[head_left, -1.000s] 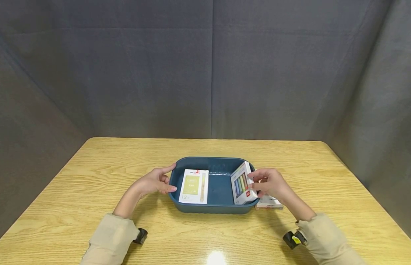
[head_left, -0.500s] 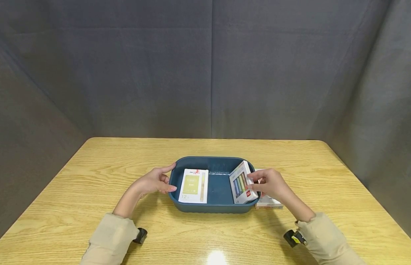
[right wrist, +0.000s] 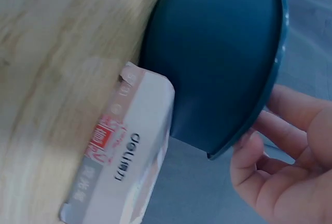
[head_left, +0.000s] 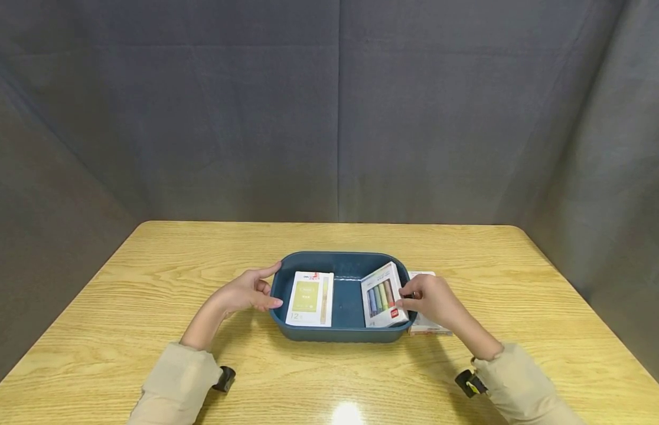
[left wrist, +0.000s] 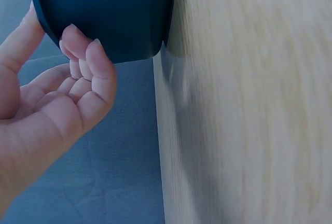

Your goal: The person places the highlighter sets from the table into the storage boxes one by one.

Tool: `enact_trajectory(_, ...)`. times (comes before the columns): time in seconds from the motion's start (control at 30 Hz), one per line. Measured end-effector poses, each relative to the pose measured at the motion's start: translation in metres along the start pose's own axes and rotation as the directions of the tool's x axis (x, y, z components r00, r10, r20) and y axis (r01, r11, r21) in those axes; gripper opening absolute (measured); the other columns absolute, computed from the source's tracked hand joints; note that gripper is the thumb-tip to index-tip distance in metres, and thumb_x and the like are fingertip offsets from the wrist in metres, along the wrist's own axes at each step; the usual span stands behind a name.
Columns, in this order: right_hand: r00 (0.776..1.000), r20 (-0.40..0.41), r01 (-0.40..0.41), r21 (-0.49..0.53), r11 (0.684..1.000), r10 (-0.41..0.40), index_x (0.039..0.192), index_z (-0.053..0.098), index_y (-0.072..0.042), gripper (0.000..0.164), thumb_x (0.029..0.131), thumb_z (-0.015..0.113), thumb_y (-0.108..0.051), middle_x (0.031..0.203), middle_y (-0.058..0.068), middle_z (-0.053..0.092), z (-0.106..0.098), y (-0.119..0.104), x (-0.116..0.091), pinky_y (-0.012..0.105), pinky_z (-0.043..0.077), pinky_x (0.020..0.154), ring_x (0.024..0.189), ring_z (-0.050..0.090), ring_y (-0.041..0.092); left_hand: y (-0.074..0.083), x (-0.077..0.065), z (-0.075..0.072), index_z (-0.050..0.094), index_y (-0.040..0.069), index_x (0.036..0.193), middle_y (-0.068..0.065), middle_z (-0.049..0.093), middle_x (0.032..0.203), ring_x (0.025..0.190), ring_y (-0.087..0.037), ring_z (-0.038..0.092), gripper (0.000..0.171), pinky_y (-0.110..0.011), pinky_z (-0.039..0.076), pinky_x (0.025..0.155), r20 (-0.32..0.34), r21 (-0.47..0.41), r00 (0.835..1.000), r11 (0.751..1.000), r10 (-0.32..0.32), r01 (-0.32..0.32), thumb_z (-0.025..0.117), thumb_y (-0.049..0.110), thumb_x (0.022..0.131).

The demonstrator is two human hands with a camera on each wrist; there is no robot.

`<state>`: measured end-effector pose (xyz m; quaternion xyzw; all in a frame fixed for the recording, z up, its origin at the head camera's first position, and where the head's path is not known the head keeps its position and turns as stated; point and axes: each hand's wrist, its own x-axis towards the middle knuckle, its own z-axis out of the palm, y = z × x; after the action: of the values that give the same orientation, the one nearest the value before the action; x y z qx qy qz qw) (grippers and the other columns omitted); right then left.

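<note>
My left hand (head_left: 250, 290) grips the left end of a dark blue plastic bin (head_left: 342, 335), thumb over the rim; the left wrist view shows its fingers curled against the outer wall (left wrist: 104, 11). At the bin's right end, my right hand (head_left: 429, 298) pinches the right edge of a white box with coloured sticks on its front (head_left: 379, 298). That box leans against the bin's right wall. A white box with a yellow-green panel (head_left: 309, 300) lies flat inside on the left. In the right wrist view the held box is hidden behind the bin's rim.
Outside the bin's right end, another white box (head_left: 430, 326) lies on the wooden table (head_left: 329, 378), partly under my right hand. The right wrist view shows its printed side (right wrist: 129, 146) touching or nearly touching the bin. A grey curtain (head_left: 329, 118) stands behind the table.
The box with coloured sticks has tipped flatter and slid slightly left inside the bin, with my right hand following. My left hand and the bin have stayed nearly still.
</note>
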<state>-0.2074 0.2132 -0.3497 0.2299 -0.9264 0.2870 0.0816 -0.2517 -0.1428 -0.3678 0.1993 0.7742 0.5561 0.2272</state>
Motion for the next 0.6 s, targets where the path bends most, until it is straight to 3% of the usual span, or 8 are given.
enact_trajectory(0.1,1.0,-0.004,0.011,-0.01,1.0,-0.011,0.079,0.069,0.006,0.014,0.069,0.074,-0.003,0.072,0.005,0.06,0.0013,-0.0001,-0.0009,0.023,0.034,0.049,0.055,0.037,0.007,0.0003,-0.0002,0.0002,0.011,-0.003,0.141,-0.004,0.042,0.062,0.053,-0.014,0.043,0.086,-0.027,0.04,0.054,-0.004,0.006,1.0,1.0,-0.003,0.003,0.068,0.002,0.077)
enact_trajectory(0.27,0.998,0.01,-0.063,0.004,0.998,0.063,0.088,0.069,0.006,0.02,0.073,0.072,-0.006,0.064,0.0,0.051,0.0021,-0.0006,-0.0018,0.023,0.03,0.046,0.05,0.033,0.01,0.0007,-0.0007,0.0003,0.01,-0.003,0.141,-0.004,0.042,0.062,0.053,-0.015,0.043,0.086,-0.027,0.04,0.055,-0.004,0.007,1.0,1.0,-0.005,0.005,0.068,0.002,0.077)
enact_trajectory(0.5,0.991,-0.047,-0.117,0.094,0.989,0.122,0.09,0.068,0.005,0.018,0.075,0.069,-0.005,0.08,0.007,0.059,0.0013,0.004,-0.0034,0.024,0.035,0.047,0.057,0.041,0.012,0.0009,-0.0007,0.0007,0.01,-0.003,0.141,-0.003,0.042,0.062,0.053,-0.015,0.043,0.086,-0.028,0.04,0.055,0.001,0.007,1.0,1.0,-0.006,0.006,0.068,0.003,0.078)
enact_trajectory(0.6,0.988,-0.062,-0.133,0.148,0.98,0.143,0.091,0.067,0.006,0.018,0.076,0.068,-0.004,0.079,0.008,0.058,0.0001,0.0074,-0.0042,0.024,0.039,0.045,0.057,0.044,0.014,0.0011,-0.0006,0.0006,0.01,-0.003,0.141,-0.003,0.042,0.062,0.053,-0.016,0.043,0.087,-0.028,0.04,0.055,-0.001,0.009,1.0,1.0,-0.004,0.004,0.069,0.004,0.077)
